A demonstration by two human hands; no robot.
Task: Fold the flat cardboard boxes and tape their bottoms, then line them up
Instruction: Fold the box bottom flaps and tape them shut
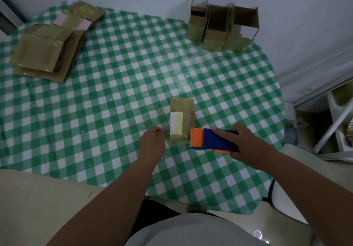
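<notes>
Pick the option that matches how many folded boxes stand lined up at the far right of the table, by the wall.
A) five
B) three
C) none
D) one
B: three open-topped folded boxes stand side by side in a row on the checked table near the wall, while the box being taped lies apart, between the left hand and the tape dispenser that the right hand holds.
</notes>
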